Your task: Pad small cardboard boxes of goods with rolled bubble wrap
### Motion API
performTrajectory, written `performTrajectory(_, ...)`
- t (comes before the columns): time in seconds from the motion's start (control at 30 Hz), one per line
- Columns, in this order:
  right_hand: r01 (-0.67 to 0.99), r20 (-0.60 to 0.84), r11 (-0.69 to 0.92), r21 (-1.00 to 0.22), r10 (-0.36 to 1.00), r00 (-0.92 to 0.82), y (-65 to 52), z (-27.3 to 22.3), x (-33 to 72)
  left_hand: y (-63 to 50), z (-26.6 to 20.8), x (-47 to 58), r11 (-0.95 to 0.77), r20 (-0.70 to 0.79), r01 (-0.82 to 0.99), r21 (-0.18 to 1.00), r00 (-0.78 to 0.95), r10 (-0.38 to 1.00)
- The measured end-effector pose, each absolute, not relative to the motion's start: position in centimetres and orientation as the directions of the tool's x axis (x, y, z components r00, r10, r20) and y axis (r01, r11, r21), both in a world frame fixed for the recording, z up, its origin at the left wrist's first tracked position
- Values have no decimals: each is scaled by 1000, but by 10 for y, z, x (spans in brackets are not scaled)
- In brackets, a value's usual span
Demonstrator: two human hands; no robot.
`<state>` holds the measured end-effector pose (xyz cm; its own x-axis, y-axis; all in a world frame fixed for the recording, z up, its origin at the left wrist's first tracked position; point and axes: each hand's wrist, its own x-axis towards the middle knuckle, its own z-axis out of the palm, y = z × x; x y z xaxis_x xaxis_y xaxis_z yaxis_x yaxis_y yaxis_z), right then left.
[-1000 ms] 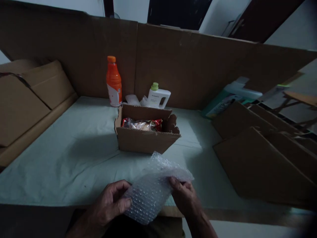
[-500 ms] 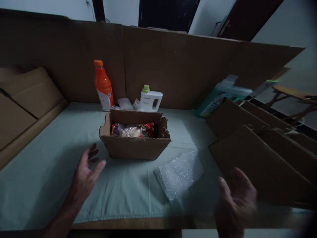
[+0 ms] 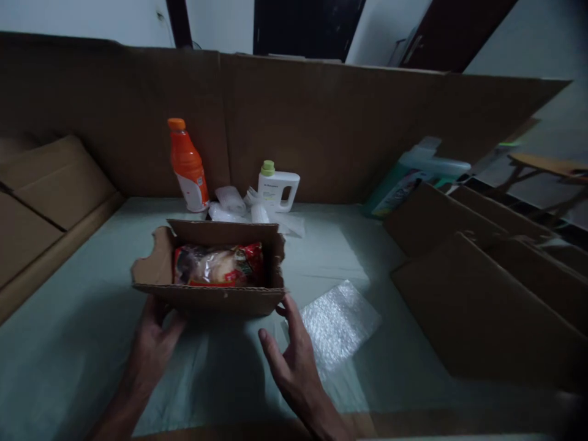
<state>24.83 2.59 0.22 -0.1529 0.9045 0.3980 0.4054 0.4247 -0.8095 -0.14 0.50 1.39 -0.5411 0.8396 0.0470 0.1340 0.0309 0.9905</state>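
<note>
An open-topped cardboard box (image 3: 206, 300) stands in front of me on the cloth, turned a little. Inside it lies a shiny red-and-clear plastic packet (image 3: 220, 266). My left hand (image 3: 154, 340) is at the box's lower left front, its fingers partly hidden behind the cardboard and its thumb in front. At the lower right corner, my right hand (image 3: 296, 361) has its fingertips against the box, the thumb spread away from it. Beside that hand a folded sheet of bubble wrap (image 3: 340, 324) lies flat.
Behind the box stand an orange bottle (image 3: 187, 168) and a white jug with a green cap (image 3: 278, 188), with crumpled plastic wrap (image 3: 229, 201) between them. A teal bottle (image 3: 408, 174) leans at the right, near folded cardboard (image 3: 478, 306). Cardboard walls (image 3: 321, 122) border the table.
The box has shifted left and towards me and turned slightly. My left hand has reached the box, and my right hand has swung in from the far right to its right corner.
</note>
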Motion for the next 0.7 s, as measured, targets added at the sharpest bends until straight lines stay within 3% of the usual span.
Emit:
performTrajectory(0.1, 413, 398, 482, -773, 874, -278, 32, 7, 270, -12, 9, -11, 72, 38, 169, 983, -570, 821)
performTrajectory(0.17, 511, 372, 494, -703, 869, -327, 47, 11, 296, -28, 0, -11, 127, 28, 199, 972, -631, 776)
performTrajectory(0.3, 801, 200, 437, -409, 899, -388, 81, 16, 341, -67, -24, 3, 195, 110, 340, 920, -701, 704)
performTrajectory(0.4, 876, 51, 420, -237, 906, -420, 96, 16, 349, -88, -32, 22, 121, 234, 507, 853, -580, 781)
performTrajectory(0.47, 865, 80, 437, -246, 899, -431, 98, 17, 348, -94, -32, 36, 7, 299, 553, 833, -461, 835)
performTrajectory(0.53, 819, 217, 467, -333, 883, -415, 94, 21, 349, -94, -31, 50, -59, 283, 515, 855, -369, 885)
performTrajectory(0.7, 613, 526, 558, -559, 810, -259, 61, 32, 354, -74, -28, 90, 80, -65, 96, 992, -150, 987)
